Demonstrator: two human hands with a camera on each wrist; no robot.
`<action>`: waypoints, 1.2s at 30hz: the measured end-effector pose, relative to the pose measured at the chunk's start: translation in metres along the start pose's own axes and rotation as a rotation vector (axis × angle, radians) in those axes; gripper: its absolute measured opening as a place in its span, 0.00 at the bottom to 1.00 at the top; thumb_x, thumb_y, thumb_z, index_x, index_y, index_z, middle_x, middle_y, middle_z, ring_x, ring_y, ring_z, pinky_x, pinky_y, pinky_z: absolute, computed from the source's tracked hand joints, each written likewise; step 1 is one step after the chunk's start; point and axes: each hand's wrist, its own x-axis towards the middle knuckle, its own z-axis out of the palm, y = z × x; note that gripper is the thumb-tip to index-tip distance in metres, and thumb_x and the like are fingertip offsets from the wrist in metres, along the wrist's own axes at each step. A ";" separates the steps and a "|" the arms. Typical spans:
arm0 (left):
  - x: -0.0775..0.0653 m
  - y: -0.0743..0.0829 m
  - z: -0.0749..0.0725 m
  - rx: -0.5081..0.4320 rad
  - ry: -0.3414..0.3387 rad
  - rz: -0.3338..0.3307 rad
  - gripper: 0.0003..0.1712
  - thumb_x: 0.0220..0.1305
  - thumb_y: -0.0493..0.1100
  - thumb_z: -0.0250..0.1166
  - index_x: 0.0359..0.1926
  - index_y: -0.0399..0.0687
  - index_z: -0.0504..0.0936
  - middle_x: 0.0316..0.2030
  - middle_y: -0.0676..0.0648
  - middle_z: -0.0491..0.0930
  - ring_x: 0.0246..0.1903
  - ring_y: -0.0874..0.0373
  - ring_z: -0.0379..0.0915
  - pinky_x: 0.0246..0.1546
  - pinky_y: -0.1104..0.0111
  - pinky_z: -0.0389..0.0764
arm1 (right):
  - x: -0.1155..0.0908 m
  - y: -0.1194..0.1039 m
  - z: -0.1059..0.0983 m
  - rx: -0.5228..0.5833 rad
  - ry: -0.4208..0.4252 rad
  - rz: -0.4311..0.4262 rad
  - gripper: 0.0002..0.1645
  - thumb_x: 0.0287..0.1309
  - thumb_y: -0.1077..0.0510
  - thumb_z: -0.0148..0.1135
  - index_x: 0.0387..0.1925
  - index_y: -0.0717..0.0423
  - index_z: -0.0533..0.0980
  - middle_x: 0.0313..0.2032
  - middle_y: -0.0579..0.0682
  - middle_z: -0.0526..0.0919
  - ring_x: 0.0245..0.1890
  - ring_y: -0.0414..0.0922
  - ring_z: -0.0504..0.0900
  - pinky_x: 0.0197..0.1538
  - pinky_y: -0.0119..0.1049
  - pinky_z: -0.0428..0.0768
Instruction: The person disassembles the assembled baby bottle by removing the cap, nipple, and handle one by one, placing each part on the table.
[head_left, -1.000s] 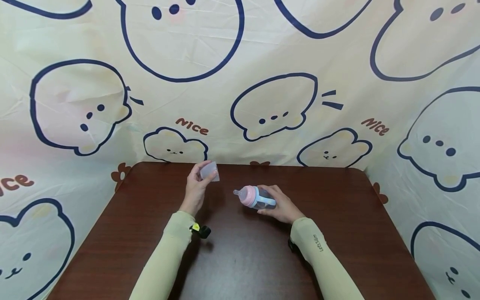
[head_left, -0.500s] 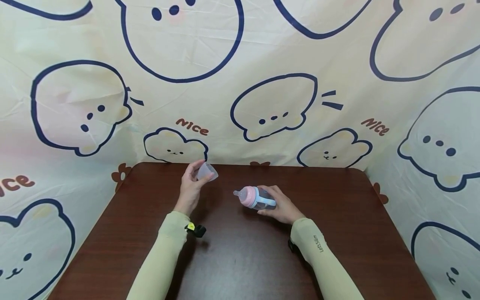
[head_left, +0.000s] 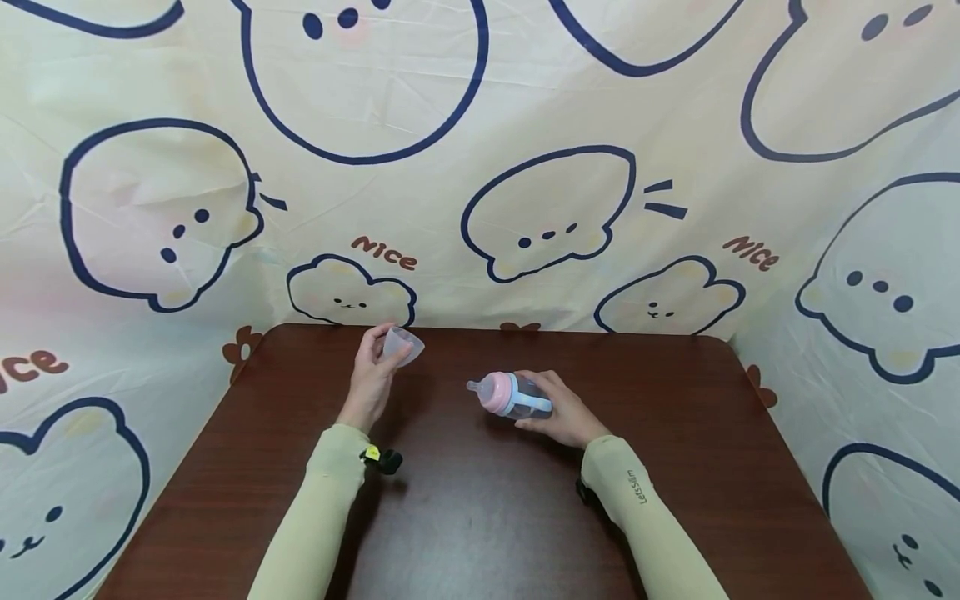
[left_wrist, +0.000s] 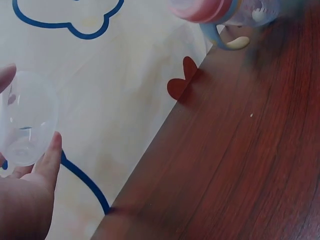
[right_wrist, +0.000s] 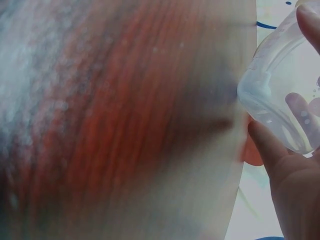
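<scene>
Between thumb and fingers my left hand (head_left: 369, 379) holds a clear bottle cap (head_left: 403, 347), above the far part of the table. The left wrist view shows this cap (left_wrist: 31, 120) as a see-through cup shape, with fingertips on both sides. My right hand (head_left: 564, 412) grips the clear body of a baby bottle (head_left: 510, 395), tilted on its side with its teat toward the left. The bottle has a pink collar and light blue handles. In the right wrist view, fingers wrap the bottle's clear base (right_wrist: 275, 85). Cap and bottle are apart.
A dark brown wooden table (head_left: 480, 517) lies under both hands. Behind it and at both sides hangs a cream cloth (head_left: 547, 108) printed with blue animal outlines. Black wrist cameras (head_left: 388, 461) sit on the sleeves.
My left hand has shifted left with the cap, away from the bottle, and the cap has turned in the fingers. My right hand and the bottle stay where they were.
</scene>
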 end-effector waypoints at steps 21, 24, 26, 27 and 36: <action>0.010 -0.005 -0.026 0.213 0.155 -0.033 0.36 0.65 0.51 0.74 0.70 0.54 0.69 0.67 0.46 0.72 0.60 0.57 0.68 0.57 0.72 0.74 | -0.003 -0.002 -0.001 0.002 -0.012 0.012 0.51 0.52 0.47 0.81 0.72 0.18 0.63 0.64 0.45 0.68 0.65 0.56 0.71 0.68 0.65 0.72; 0.012 -0.008 -0.032 0.240 0.177 -0.019 0.37 0.65 0.51 0.75 0.70 0.54 0.70 0.66 0.46 0.74 0.58 0.58 0.68 0.55 0.73 0.73 | -0.002 -0.002 -0.002 -0.001 -0.010 0.011 0.51 0.52 0.46 0.82 0.70 0.13 0.62 0.64 0.44 0.68 0.65 0.55 0.71 0.68 0.65 0.73; 0.013 -0.009 -0.035 0.248 0.191 -0.014 0.37 0.64 0.50 0.75 0.70 0.53 0.70 0.65 0.47 0.75 0.57 0.59 0.69 0.54 0.73 0.73 | -0.001 -0.001 -0.002 -0.007 -0.009 0.011 0.52 0.51 0.46 0.82 0.70 0.13 0.62 0.64 0.44 0.68 0.65 0.55 0.71 0.67 0.65 0.73; 0.014 -0.009 -0.037 0.251 0.196 -0.012 0.38 0.64 0.50 0.75 0.71 0.52 0.70 0.65 0.46 0.75 0.57 0.59 0.69 0.54 0.73 0.73 | -0.001 -0.001 -0.002 -0.010 -0.010 0.012 0.52 0.51 0.46 0.82 0.70 0.13 0.62 0.64 0.44 0.68 0.65 0.56 0.71 0.67 0.65 0.73; 0.012 -0.009 -0.052 0.372 0.179 -0.009 0.43 0.64 0.51 0.75 0.74 0.54 0.66 0.71 0.46 0.72 0.64 0.56 0.68 0.52 0.78 0.74 | 0.000 -0.003 -0.004 -0.012 -0.026 0.023 0.53 0.51 0.46 0.82 0.72 0.16 0.62 0.65 0.44 0.68 0.66 0.55 0.70 0.67 0.64 0.74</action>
